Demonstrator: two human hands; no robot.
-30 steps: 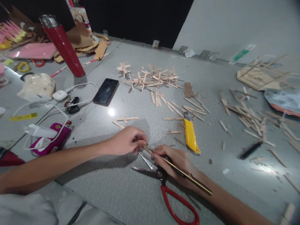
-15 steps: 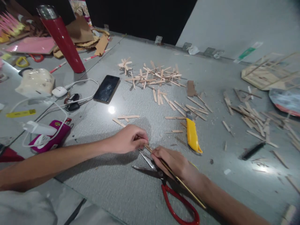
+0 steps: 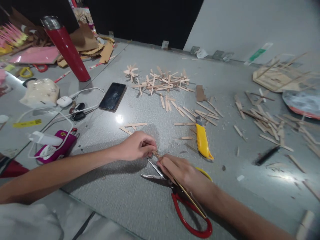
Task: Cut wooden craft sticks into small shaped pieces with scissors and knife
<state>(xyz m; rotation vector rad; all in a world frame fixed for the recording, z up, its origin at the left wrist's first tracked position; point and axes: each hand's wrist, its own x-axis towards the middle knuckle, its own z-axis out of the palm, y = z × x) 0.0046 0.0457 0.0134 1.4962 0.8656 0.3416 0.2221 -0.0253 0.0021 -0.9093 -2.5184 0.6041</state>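
My left hand [image 3: 137,145] is closed in a pinch at the end of a small wooden piece [image 3: 155,153], most of it hidden by the fingers. My right hand [image 3: 180,169] is closed around a long thin gold-coloured tool [image 3: 188,196], shaped somewhat like tweezers. Its back end slants toward me, and its front end is hidden among the fingers close to the wooden piece. Beneath my right hand lie scissors [image 3: 191,230] with red and yellow handles and spread blades. A yellow utility knife [image 3: 203,141] rests to the right of my hands.
Wooden craft sticks [image 3: 162,83] lie in a cluster at the back, with more scattered sticks [image 3: 270,123] at right. A phone [image 3: 113,96], red flask [image 3: 68,50], purple power bank [image 3: 58,146] and cables occupy the left. A stick-built frame [image 3: 275,78] stands far right.
My two hands stay close together with little movement. The back end of the gold-coloured tool has swung slightly left, over the red scissor handle. The whole view has shifted a little.
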